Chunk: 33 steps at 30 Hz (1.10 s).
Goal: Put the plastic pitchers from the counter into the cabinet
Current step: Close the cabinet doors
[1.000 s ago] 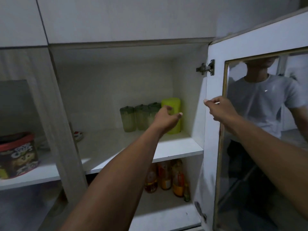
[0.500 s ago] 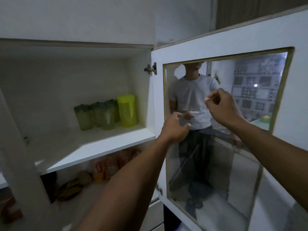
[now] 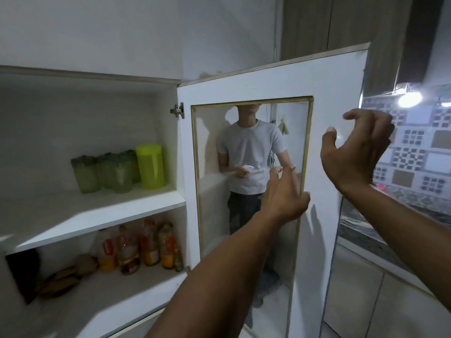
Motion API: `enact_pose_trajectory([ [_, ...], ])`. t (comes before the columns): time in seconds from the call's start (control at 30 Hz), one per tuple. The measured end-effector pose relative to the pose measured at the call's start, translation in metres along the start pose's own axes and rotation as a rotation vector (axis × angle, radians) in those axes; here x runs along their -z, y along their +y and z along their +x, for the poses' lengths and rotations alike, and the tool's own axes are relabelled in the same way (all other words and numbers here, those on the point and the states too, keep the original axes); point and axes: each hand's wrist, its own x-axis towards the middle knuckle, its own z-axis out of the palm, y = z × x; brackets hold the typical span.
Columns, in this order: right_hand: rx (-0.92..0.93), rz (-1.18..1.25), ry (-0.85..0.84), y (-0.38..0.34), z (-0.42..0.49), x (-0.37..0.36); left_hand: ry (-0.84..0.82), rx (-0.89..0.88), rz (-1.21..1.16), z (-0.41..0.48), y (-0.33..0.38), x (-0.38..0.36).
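Both hands empty, fingers spread: L hand point(image 3: 284, 198), R hand point(image 3: 353, 152) at cabinet door point(image 3: 324, 93); pitchers point(image 3: 117, 170) on shelf, well apart.

A home kitchen: a white cabinet point(image 3: 97, 211) (door open) holds pitchers point(image 3: 149, 165) and sauce bottles point(image 3: 146, 245).

Cabinet door point(image 3: 324, 147) open, centre frame. Left hand point(image 3: 284, 196) and right hand point(image 3: 353, 154) empty, fingers spread, before it. Yellow-green pitcher point(image 3: 150, 165) beside green pitchers point(image 3: 107, 173) on upper shelf point(image 3: 97, 215), left.
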Motion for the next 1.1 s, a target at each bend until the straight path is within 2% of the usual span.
enact_pose_trajectory([
  [0.07,-0.136,0.073,-0.028,0.003,0.004,0.005,0.014,-0.014,0.014,-0.005,0.006,-0.008],
  [0.17,-0.264,0.351,-0.163,0.006,0.003,0.010,0.012,-0.041,0.034,-0.015,0.014,-0.013],
  [0.3,-0.305,0.406,-0.097,0.010,0.000,0.017,0.055,-0.045,0.061,-0.029,0.020,-0.017],
  [0.4,-0.240,0.484,-0.067,0.001,0.001,0.023,0.140,-0.054,0.139,-0.045,0.023,-0.010],
  [0.57,-0.124,0.733,-0.122,-0.041,-0.006,0.025,0.334,-0.047,0.175,-0.081,0.018,0.023],
  [0.8,0.005,0.985,-0.239,-0.141,-0.053,0.018,0.537,-0.102,0.344,-0.152,-0.009,0.109],
  [0.93,0.113,1.015,-0.284,-0.195,-0.092,-0.002,0.601,-0.007,0.474,-0.195,-0.029,0.162],
  [1.1,0.341,1.002,-0.505,-0.252,-0.136,-0.019,0.644,0.187,0.642,-0.233,-0.069,0.222],
])
